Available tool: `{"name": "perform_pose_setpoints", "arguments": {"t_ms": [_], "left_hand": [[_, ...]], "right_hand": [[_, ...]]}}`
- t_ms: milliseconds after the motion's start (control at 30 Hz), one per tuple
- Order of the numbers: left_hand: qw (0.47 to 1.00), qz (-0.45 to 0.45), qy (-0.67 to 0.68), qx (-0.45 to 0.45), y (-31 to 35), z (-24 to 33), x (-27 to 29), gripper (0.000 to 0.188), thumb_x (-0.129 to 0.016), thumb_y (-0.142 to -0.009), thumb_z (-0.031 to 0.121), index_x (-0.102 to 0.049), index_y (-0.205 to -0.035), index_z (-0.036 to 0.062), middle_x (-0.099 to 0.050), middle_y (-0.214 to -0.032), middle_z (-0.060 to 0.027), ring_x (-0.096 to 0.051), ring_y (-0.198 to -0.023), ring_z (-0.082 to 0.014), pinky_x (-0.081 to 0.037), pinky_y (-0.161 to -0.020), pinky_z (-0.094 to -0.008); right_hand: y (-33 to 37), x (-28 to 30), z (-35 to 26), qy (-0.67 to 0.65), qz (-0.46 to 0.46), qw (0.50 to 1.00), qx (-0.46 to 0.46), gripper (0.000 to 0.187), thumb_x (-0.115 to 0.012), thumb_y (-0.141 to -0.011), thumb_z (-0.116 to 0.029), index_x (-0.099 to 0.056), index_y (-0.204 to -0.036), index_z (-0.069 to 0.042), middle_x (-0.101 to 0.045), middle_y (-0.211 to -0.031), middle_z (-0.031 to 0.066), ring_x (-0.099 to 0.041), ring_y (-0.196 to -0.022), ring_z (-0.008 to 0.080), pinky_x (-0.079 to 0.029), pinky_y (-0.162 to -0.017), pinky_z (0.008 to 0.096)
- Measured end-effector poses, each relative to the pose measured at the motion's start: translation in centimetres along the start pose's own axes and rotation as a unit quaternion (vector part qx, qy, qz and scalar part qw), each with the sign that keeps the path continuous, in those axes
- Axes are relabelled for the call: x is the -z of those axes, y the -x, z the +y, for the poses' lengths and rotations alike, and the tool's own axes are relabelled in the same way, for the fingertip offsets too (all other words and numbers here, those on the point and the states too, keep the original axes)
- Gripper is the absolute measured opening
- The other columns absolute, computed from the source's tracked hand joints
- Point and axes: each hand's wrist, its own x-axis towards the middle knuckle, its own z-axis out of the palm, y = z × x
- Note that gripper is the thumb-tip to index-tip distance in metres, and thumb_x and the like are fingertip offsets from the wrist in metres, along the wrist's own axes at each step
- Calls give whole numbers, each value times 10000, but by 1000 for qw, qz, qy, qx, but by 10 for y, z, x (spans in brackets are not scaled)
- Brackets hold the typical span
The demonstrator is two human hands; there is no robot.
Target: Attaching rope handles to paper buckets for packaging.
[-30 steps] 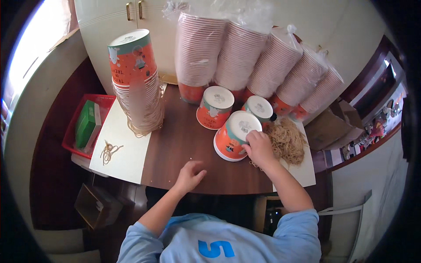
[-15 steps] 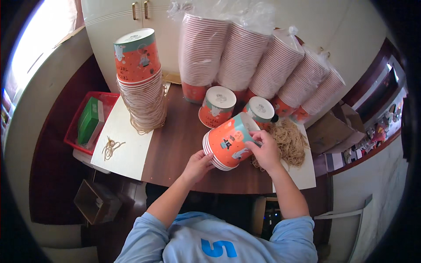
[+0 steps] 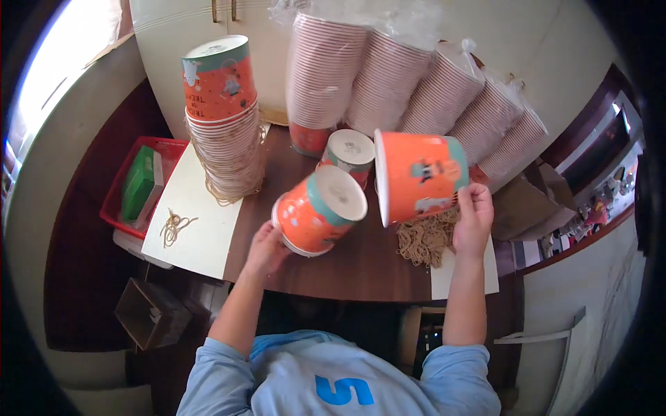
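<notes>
Both hands (image 3: 266, 251) (image 3: 474, 216) pinch orange cups (image 3: 309, 215) (image 3: 416, 173), R one hiding pt of band pile (image 3: 424, 244) & bagged stacks (image 3: 325, 73)

Paper cups (image 3: 420, 173) smooth w/ slight sheen; plastic bags (image 3: 406, 14) glossy, crinkled, see-thru; rubber bands (image 3: 423, 243) matt; counter (image 3: 333, 281) wood-look, smooth, semi-gloss; cardboard box (image 3: 534, 201) matt; cupboard handles (image 3: 234, 10) brass-look metal; shirt (image 3: 281, 378) matt cloth.

From the person's head, the fisheye view looks down and forward, with the shirt (image 3: 291, 381) close at six o'clock, left hand (image 3: 266, 251) at eight, right hand (image 3: 474, 220) at three, and cabinet (image 3: 263, 41) farther off at twelve.
</notes>
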Motion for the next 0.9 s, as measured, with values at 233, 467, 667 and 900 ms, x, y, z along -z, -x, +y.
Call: {"name": "perform_pose_setpoints", "arguments": {"t_ms": [233, 467, 667, 900], "left_hand": [[996, -37, 43, -63, -66, 22, 45, 279, -422, -964, 164, -493, -1186, 11, -590, -1153, -115, -583, -1058, -238, -484, -899, -416], [940, 202, -275, 8, -91, 31, 55, 302, -572, -892, 235, -551, -1149, 78, -584, -932, -11, -537, -753, -120, -505, -634, -324], [928, 143, -342, -42, -66, 22, 29, 359, -565, -902, 261, -533, -1209, 78, -548, -806, 14, -498, -656, -76, -443, -561, -214], [906, 77, -404, -97, 9, 28, -23, 395, -609, -887, 247, -527, -1204, 25, -567, -929, -17, -524, -830, -97, -435, -727, -220]], "right_hand": [[60, 54, 131, -222, 14, 880, -420, 320, -558, -856, -210, -558, -1133, -51, -615, -1071, 80, -585, -976, 226, -474, -871, 380], [136, -9, 162, -229, 50, 783, -576, 226, -486, -874, -218, -591, -977, -46, -626, -924, 94, -606, -873, 239, -518, -790, 444], [127, -4, 143, 30, -99, 805, -584, 216, -512, -890, -209, -618, -980, -43, -643, -898, 94, -632, -811, 242, -525, -752, 413], [60, 60, 121, 475, -180, 842, -179, 131, -618, -779, -205, -678, -824, -98, -656, -829, 135, -623, -798, 320, -495, -703, 394]]}}
